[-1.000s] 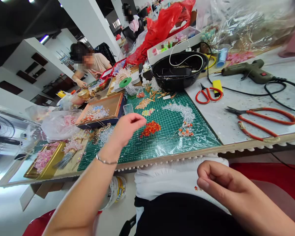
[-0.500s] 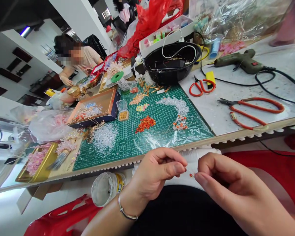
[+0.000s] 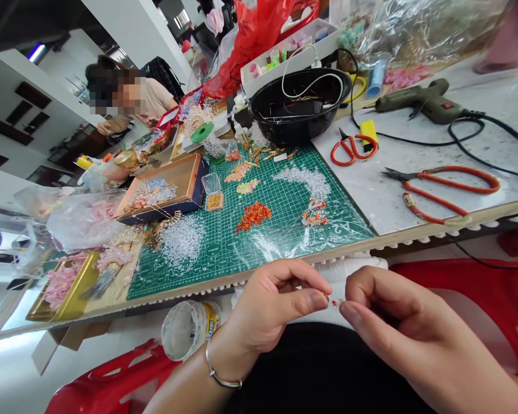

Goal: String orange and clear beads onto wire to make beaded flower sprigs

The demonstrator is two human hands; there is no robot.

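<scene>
My left hand (image 3: 276,302) and my right hand (image 3: 392,322) meet over my lap, below the table edge. Between their pinched fingertips is a thin wire with tiny red beads (image 3: 334,301); each hand grips one end. On the green cutting mat (image 3: 250,241) above lie a heap of red beads (image 3: 253,215), clear beads (image 3: 182,238) and a mixed red and clear cluster (image 3: 314,214).
A black bowl (image 3: 300,109), small red scissors (image 3: 353,148), large red-handled pliers (image 3: 440,190), a glue gun (image 3: 418,102) with cable lie on the table. A wooden tray (image 3: 164,195) and a gold tray (image 3: 67,284) sit left. Another person sits far left. A tape roll (image 3: 190,328) hangs below the edge.
My left hand drew back from the red beads on the mat to my lap and met the right hand. Both now pinch the beaded wire, fingertips slightly closer than half a second ago.
</scene>
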